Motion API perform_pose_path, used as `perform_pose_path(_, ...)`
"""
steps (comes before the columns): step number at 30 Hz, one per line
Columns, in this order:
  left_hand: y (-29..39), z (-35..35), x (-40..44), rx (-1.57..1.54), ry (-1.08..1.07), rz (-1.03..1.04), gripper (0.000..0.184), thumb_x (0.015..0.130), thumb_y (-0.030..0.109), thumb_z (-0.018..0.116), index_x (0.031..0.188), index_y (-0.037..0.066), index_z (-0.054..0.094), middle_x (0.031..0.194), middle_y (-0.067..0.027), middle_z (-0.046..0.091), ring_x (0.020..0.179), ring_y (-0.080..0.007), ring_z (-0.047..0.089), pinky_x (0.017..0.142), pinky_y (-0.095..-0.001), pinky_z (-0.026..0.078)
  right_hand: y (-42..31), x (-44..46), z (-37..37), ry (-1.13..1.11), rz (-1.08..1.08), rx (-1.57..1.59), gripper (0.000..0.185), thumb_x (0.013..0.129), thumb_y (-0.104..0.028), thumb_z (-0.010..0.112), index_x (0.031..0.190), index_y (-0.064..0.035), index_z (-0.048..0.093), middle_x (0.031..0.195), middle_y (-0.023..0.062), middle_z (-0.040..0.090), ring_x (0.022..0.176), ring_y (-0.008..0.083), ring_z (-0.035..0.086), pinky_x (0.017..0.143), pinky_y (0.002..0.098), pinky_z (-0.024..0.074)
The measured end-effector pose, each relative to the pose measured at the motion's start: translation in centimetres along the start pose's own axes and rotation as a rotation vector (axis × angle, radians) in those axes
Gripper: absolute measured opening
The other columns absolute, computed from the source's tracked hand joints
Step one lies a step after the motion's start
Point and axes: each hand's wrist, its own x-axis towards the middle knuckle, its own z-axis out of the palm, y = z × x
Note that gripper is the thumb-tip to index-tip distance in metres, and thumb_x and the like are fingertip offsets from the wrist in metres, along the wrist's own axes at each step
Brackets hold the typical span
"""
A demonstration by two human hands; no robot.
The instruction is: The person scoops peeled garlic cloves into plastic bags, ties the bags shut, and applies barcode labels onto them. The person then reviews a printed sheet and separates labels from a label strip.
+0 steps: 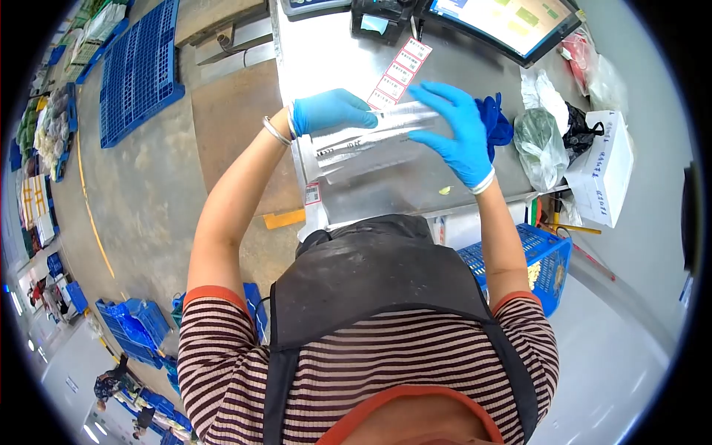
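My left hand [334, 111], in a blue glove, is closed on a sheaf of white printed papers [356, 146] above the metal table. Its thumb lies on top of the papers, and their upper edge is curled. My right hand [458, 137], also gloved in blue, is at the right end of the papers. Its thumb and fingers are spread apart; whether they touch the papers I cannot tell. A strip of red-bordered labels [400, 72] lies on the table beyond the papers, running up to a black printer [380, 18].
A monitor [512, 26] stands at the back. On the right are a blue cloth [495, 127], plastic bags [541, 148] and a white box [602, 167]. A blue crate [549, 259] is below the table edge. A blue pallet [141, 70] lies on the floor at left.
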Motion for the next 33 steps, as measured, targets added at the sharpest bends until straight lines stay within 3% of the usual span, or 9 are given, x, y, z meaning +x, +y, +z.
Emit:
perform_pose_path(6, -0.4, 0.3, -0.2, 0.0, -0.009, 0.083, 0.036, 0.096, 0.025, 0.064, 0.119, -0.002, 0.068, 0.113, -0.0147, 0.07, 0.099, -0.0187, 0.063, 0.095, -0.0298, 0.049, 2.3, -0.9, 3.9, -0.164, -0.013, 0.141, 0.023, 0.083, -0.019, 0.074, 0.104, -0.0125, 0.073, 0.106, 0.0065, 0.07, 0.096, 0.0274, 0.064, 0.085, 0.0377, 0.0506)
perform_pose_path(9, -1.9, -0.6, -1.7, 0.387, 0.041, 0.413, 0.044, 0.103, 0.033, 0.049, 0.126, -0.002, 0.064, 0.126, -0.0158, 0.065, 0.108, -0.0203, 0.062, 0.102, -0.0322, 0.046, 2.6, -1.5, 4.5, -0.161, 0.012, 0.141, 0.022, 0.081, -0.017, 0.076, 0.103, -0.011, 0.073, 0.107, 0.0065, 0.07, 0.096, 0.027, 0.064, 0.084, 0.0367, 0.0506)
perform_pose_path(12, -1.9, -0.3, -2.8, -0.323, 0.044, 0.107, 0.062, 0.107, 0.046, 0.03, 0.134, -0.002, 0.056, 0.134, -0.0153, 0.06, 0.118, -0.0218, 0.058, 0.108, -0.0353, 0.04, 2.7, -1.7, 4.5, -0.121, 0.022, 0.129, 0.02, 0.082, -0.017, 0.075, 0.1, -0.011, 0.073, 0.105, 0.0064, 0.071, 0.094, 0.0269, 0.065, 0.083, 0.0366, 0.0508)
perform_pose_path(13, -1.7, -0.3, -3.3, -0.296, 0.022, 0.215, 0.076, 0.105, 0.056, 0.017, 0.137, -0.004, 0.052, 0.138, -0.0158, 0.057, 0.128, -0.0235, 0.052, 0.112, -0.0369, 0.035, 2.9, -1.7, 4.6, -0.11, 0.02, 0.116, 0.019, 0.082, -0.019, 0.074, 0.1, -0.0118, 0.073, 0.104, 0.0063, 0.071, 0.093, 0.0269, 0.065, 0.082, 0.0369, 0.051)
perform_pose_path(17, -3.2, 0.6, -4.9, -0.538, -0.029, 0.373, 0.073, 0.098, 0.059, 0.04, 0.144, 0.003, 0.048, 0.148, -0.012, 0.049, 0.137, -0.0237, 0.044, 0.114, -0.0349, 0.031, 3.4, -1.6, 4.4, -0.051, 0.0, 0.088, 0.018, 0.082, -0.019, 0.074, 0.098, -0.0115, 0.074, 0.102, 0.0063, 0.072, 0.09, 0.0266, 0.066, 0.081, 0.0367, 0.0514)
perform_pose_path(22, -2.0, 2.1, -6.2, -0.158, 0.287, 0.158, 0.065, 0.082, 0.019, 0.066, 0.144, 0.004, 0.05, 0.144, -0.0089, 0.053, 0.132, -0.0199, 0.047, 0.107, -0.0328, 0.039, 3.1, -1.5, 4.4, -0.009, 0.012, 0.095, 0.017, 0.081, -0.018, 0.075, 0.096, -0.0107, 0.074, 0.1, 0.0073, 0.072, 0.088, 0.0278, 0.066, 0.079, 0.0368, 0.0518)
perform_pose_path(27, -5.3, 3.8, -5.1, -0.325, 0.484, -0.043, 0.045, 0.086, 0.014, 0.072, 0.128, 0.002, 0.064, 0.113, -0.0078, 0.07, 0.094, -0.0106, 0.063, 0.085, -0.0265, 0.051, 3.8, -2.6, 5.8, -0.003, 0.27, 0.421, 0.017, 0.082, -0.016, 0.076, 0.097, -0.0076, 0.073, 0.094, 0.0055, 0.072, 0.084, 0.0189, 0.066, 0.076, 0.0307, 0.0513)
perform_pose_path(32, -3.9, 5.4, -5.2, -0.408, 0.384, -0.084, 0.038, 0.09, 0.018, 0.072, 0.121, -0.002, 0.066, 0.106, -0.0065, 0.07, 0.094, -0.0111, 0.063, 0.087, -0.0257, 0.05, 4.1, -2.2, 4.7, -0.155, 0.751, 0.646, 0.019, 0.085, -0.012, 0.075, 0.1, -0.0025, 0.07, 0.088, 0.001, 0.068, 0.083, 0.0068, 0.059, 0.076, 0.0226, 0.0485)
perform_pose_path(33, -4.0, 5.8, -5.0, -0.441, 0.349, -0.063, 0.037, 0.09, 0.019, 0.071, 0.121, -0.002, 0.067, 0.106, -0.0061, 0.07, 0.093, -0.0109, 0.062, 0.086, -0.0256, 0.05, 4.8, -2.6, 5.3, -0.132, 0.73, 0.655, 0.032, 0.084, -0.011, 0.075, 0.115, -0.0069, 0.07, 0.086, 0.0007, 0.066, 0.08, 0.0068, 0.059, 0.076, 0.0223, 0.0492)
